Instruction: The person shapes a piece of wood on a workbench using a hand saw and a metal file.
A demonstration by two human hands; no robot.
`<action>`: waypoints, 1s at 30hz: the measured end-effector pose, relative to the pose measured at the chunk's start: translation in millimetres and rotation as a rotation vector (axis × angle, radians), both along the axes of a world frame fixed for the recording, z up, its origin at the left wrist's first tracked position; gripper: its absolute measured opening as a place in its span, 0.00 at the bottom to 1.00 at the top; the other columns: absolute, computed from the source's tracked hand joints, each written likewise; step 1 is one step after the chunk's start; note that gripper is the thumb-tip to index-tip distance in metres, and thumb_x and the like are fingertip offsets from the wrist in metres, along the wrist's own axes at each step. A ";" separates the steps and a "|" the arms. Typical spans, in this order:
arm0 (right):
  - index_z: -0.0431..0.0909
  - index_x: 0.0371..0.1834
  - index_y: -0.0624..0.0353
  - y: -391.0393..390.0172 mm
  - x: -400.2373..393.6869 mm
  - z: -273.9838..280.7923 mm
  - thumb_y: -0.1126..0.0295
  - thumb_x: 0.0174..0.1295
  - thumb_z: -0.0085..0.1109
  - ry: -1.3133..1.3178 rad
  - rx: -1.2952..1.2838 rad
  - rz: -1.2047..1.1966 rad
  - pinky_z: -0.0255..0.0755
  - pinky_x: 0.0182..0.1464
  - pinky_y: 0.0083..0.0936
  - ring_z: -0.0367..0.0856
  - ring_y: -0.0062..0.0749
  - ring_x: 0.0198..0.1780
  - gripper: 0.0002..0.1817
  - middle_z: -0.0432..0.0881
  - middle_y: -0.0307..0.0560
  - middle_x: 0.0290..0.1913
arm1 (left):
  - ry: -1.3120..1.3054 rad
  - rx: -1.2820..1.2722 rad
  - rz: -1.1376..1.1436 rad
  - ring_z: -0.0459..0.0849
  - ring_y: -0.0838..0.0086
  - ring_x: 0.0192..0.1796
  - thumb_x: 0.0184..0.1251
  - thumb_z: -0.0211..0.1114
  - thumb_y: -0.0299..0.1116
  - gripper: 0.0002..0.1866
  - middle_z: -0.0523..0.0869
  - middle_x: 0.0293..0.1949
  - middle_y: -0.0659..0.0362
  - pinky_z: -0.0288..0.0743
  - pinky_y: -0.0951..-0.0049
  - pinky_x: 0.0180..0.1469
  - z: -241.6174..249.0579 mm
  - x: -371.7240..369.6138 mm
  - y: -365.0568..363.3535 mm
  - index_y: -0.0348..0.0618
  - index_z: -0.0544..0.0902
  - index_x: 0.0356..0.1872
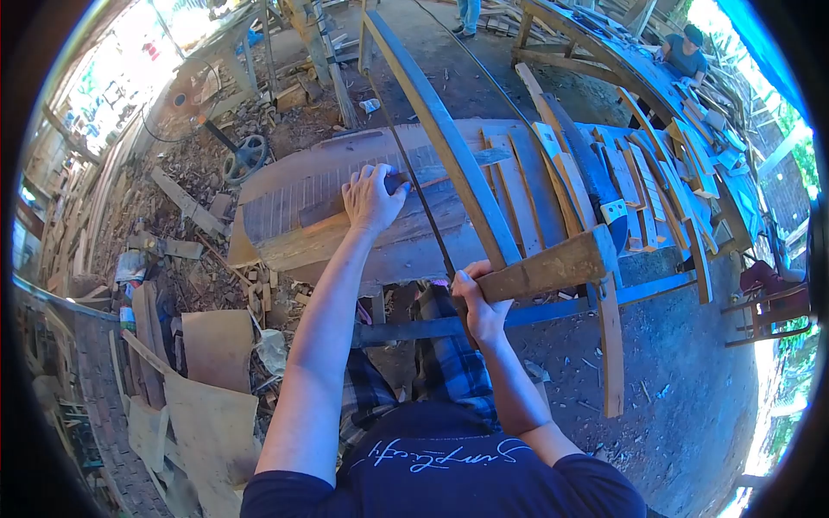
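Observation:
My right hand is closed around the end of a wooden frame saw, at its near end piece. The saw's thin dark blade runs up and away from that hand. My left hand presses on a dark piece of wood lying on the workbench, with its fingers curled over the piece's end beside the blade. Under and around that piece is a board with evenly spaced lines. Whether the blade touches the wood I cannot tell.
Several wooden strips and a handsaw lie on the bench's right part. A wheel-like metal part stands at the left. Scraps cover the ground. One person is at the upper right; another person's legs show at the top.

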State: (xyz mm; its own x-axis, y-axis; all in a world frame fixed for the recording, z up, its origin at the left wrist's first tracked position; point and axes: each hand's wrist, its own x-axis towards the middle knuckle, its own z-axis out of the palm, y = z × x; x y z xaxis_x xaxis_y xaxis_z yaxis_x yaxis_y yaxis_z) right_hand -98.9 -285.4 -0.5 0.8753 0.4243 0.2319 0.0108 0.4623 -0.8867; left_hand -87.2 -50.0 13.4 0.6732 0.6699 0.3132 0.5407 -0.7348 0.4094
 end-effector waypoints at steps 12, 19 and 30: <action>0.74 0.25 0.61 -9.6 -9.4 -0.7 0.77 0.60 0.63 -0.082 -0.093 -0.018 0.67 0.29 0.20 0.72 0.17 0.25 0.08 0.76 0.37 0.23 | 0.026 -0.010 0.011 0.76 0.65 0.54 0.53 0.71 0.49 0.18 0.81 0.45 0.62 0.63 0.60 0.56 3.9 0.7 -0.1 0.56 0.83 0.44; 0.74 0.24 0.61 27.8 8.1 17.9 0.76 0.60 0.61 -0.109 -0.152 -0.054 0.64 0.25 0.19 0.70 0.16 0.22 0.08 0.73 0.34 0.20 | -0.003 0.032 -0.019 0.76 0.66 0.54 0.55 0.71 0.47 0.18 0.81 0.46 0.63 0.63 0.60 0.55 -3.8 0.0 -0.7 0.55 0.83 0.45; 0.66 0.34 0.58 -24.5 -13.9 6.4 0.79 0.62 0.53 -0.112 0.005 -0.043 0.68 0.27 0.23 0.69 0.22 0.21 0.06 0.71 0.40 0.22 | -0.079 0.115 -0.068 0.75 0.66 0.49 0.54 0.71 0.47 0.18 0.79 0.42 0.61 0.64 0.60 0.50 -9.3 -1.5 1.3 0.52 0.81 0.44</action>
State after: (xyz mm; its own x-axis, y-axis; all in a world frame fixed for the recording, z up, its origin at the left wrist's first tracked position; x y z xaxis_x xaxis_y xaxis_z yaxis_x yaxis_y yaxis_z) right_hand -112.8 -309.9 5.9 0.8612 0.3851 0.3316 0.1301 0.4637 -0.8764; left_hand -88.7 -48.7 4.1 0.6860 0.5806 0.4385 0.4579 -0.8129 0.3599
